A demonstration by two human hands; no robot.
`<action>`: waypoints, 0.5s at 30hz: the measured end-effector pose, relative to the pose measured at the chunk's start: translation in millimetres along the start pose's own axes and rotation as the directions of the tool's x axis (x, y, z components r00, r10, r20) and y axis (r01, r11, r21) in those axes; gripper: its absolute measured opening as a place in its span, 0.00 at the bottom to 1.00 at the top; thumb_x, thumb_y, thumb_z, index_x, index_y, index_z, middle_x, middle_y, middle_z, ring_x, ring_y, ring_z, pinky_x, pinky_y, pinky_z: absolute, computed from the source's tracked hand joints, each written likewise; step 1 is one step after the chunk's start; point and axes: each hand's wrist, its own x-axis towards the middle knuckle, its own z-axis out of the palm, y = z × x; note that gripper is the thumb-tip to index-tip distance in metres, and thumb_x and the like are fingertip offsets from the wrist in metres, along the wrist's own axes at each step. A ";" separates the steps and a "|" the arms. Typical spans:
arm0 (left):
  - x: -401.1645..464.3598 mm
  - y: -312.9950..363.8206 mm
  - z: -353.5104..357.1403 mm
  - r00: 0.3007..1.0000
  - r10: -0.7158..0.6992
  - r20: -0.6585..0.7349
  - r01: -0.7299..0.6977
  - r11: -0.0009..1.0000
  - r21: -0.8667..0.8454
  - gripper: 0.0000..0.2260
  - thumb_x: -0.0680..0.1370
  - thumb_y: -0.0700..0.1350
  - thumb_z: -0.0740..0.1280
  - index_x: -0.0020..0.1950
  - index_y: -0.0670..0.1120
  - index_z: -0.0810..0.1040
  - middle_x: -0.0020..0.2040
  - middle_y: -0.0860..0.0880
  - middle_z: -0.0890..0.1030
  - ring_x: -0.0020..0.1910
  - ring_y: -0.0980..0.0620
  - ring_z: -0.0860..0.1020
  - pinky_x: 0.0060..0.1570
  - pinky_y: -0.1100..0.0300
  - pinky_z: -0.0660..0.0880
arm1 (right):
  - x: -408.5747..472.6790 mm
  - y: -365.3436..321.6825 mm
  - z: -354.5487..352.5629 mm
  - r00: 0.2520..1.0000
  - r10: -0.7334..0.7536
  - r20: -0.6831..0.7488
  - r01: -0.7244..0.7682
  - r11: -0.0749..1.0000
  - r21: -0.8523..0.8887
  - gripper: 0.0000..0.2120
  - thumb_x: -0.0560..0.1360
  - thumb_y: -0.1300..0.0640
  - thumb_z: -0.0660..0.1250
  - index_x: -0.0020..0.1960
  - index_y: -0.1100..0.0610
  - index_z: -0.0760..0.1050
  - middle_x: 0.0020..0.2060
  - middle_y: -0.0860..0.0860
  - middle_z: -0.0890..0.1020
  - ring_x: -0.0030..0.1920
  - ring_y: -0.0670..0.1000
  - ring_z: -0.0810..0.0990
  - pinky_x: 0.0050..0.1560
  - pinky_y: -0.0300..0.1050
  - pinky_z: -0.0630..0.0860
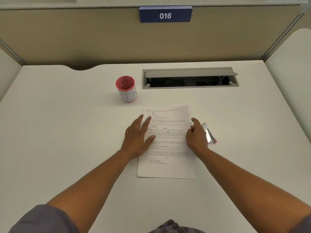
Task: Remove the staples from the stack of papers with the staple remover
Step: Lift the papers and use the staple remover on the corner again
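A red cup (126,89) stands on the desk (67,132). The left hand (137,138) lies flat on the papers (166,143) at desk centre, fingers (146,122) spread. The right hand (196,137) rests at the papers' right edge, fingers loosely curled, holding nothing. The staple remover (209,132) lies just beside it.
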 end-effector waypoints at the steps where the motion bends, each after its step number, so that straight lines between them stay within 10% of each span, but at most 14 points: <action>1: -5.9 -1.7 3.3 0.998 0.019 0.061 -0.025 0.995 0.096 0.33 0.82 0.66 0.54 0.84 0.56 0.48 0.86 0.47 0.46 0.84 0.45 0.48 0.80 0.45 0.50 | -0.1 -0.9 0.9 1.000 -0.016 -0.012 0.016 1.000 -0.011 0.24 0.80 0.63 0.56 0.75 0.52 0.65 0.50 0.49 0.79 0.49 0.53 0.79 0.51 0.48 0.75; 5: -23.2 -2.0 19.7 0.991 -0.010 0.136 -0.019 0.976 0.215 0.36 0.79 0.71 0.41 0.84 0.57 0.47 0.86 0.47 0.42 0.84 0.46 0.42 0.81 0.49 0.43 | 2.2 3.7 6.4 0.993 -0.112 -0.039 0.109 0.992 -0.068 0.20 0.78 0.63 0.55 0.68 0.57 0.71 0.45 0.51 0.78 0.45 0.54 0.76 0.46 0.48 0.74; 15: -30.6 6.1 35.2 0.992 -0.060 0.110 0.031 0.968 0.248 0.35 0.80 0.70 0.41 0.84 0.56 0.42 0.85 0.46 0.40 0.84 0.45 0.39 0.82 0.47 0.41 | -28.1 19.0 12.6 0.924 -0.313 0.220 0.380 0.818 -0.433 0.32 0.83 0.45 0.57 0.82 0.53 0.51 0.82 0.53 0.51 0.81 0.57 0.46 0.76 0.59 0.54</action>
